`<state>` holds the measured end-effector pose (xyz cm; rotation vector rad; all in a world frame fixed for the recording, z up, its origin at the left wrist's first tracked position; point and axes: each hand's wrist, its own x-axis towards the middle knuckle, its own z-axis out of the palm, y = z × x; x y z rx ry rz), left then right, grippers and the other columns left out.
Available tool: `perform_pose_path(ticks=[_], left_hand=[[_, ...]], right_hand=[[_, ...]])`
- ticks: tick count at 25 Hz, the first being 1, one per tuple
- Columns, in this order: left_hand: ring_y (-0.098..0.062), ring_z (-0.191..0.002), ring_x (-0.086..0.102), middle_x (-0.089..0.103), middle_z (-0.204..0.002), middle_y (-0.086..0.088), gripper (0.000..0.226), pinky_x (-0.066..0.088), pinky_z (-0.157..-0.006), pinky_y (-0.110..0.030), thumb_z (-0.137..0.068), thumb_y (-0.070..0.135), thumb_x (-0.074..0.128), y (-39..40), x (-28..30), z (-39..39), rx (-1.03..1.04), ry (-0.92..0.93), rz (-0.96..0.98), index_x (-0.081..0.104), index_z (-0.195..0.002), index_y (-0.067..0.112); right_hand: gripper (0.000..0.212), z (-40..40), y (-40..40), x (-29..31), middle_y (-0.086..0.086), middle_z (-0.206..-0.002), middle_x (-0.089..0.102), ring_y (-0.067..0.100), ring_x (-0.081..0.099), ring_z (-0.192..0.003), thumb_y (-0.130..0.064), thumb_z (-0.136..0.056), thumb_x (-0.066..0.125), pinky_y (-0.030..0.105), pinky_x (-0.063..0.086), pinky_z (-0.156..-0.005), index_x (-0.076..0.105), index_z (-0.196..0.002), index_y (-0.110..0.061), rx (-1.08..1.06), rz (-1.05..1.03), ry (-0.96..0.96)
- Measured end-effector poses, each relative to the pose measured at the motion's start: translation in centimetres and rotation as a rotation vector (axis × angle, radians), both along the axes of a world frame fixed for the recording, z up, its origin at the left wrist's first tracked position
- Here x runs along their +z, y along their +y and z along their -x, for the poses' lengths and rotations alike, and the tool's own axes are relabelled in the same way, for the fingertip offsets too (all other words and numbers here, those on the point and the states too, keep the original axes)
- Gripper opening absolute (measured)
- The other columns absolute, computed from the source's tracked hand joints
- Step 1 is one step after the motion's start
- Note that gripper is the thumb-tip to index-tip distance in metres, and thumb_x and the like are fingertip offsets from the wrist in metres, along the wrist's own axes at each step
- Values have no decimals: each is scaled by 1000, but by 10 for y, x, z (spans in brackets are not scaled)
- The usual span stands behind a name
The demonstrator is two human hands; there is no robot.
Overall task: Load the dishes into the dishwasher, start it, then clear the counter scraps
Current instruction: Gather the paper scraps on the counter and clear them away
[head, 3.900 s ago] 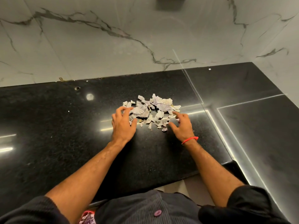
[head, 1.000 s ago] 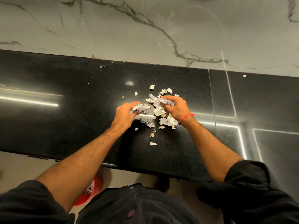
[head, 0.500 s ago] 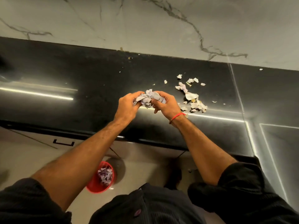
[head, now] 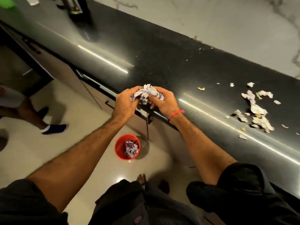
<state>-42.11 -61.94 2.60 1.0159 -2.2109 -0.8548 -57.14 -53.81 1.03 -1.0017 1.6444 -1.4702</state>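
A bunch of pale purple and white scraps (head: 146, 94) is held between both hands above the front edge of the black counter (head: 162, 65). My left hand (head: 125, 100) grips it from the left, my right hand (head: 163, 101) from the right, fingers curled round it. More loose scraps (head: 256, 109) lie scattered on the counter to the right. Down on the floor, below my hands, stands a red bin (head: 119, 147) with purple scraps in it.
Cabinet fronts with dark handles (head: 148, 118) run under the counter. A dark object (head: 76, 5) stands on the counter at the far left. Another person's leg and blue shoe (head: 54, 128) are on the pale floor at left. My bare foot (head: 141, 177) shows below.
Both hands gathered scraps from the pile, lifted the bunch off the counter and carried it left to the counter's edge. The view has swung left and down, showing the red bin.
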Motion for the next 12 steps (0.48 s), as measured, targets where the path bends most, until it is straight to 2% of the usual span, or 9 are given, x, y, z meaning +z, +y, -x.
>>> perform_pose_path(ticks=[2, 4, 6, 9, 12], left_hand=[[-9, -98, 67, 74, -112, 1, 37, 50, -93, -18, -87, 14, 72, -10, -9, -34, 52, -17, 0, 70, -124, 17], [5, -84, 63, 72, -105, 10, 37, 48, -83, -10, -87, 21, 72, -15, -22, -65, 104, -13, -32, 71, -124, 20], [8, -73, 60, 71, -98, 14, 35, 53, -76, -20, -89, 24, 71, -19, -36, -87, 135, -25, -97, 70, -124, 24], [-5, -76, 66, 72, -93, 13, 37, 60, -73, -36, -88, 19, 71, -34, -65, -113, 144, -25, -202, 69, -124, 28], [-10, -76, 69, 75, -99, 9, 38, 62, -71, -40, -89, 20, 71, -50, -98, -127, 114, -32, -323, 68, -124, 32]], right_hand=[[25, -28, -16, -10, 2, -79, 67, 18, 59, -56, -3, -90, 67, 37, 53, -58, 67, -115, -7, 69, -2, -14], [26, -55, -26, -19, 5, -80, 66, 19, 58, -59, -4, -90, 68, 37, 53, -58, 66, -117, -3, 128, -20, -37], [26, -76, -36, -31, 6, -79, 65, 19, 58, -62, -6, -91, 68, 38, 53, -60, 66, -116, -3, 163, -55, -45], [22, -101, -47, -49, 1, -80, 66, 13, 60, -62, -6, -91, 67, 34, 56, -61, 67, -113, -7, 175, -123, -55], [22, -121, -59, -76, 7, -83, 68, 17, 62, -64, -4, -91, 66, 30, 57, -58, 66, -110, -15, 125, -207, -86]])
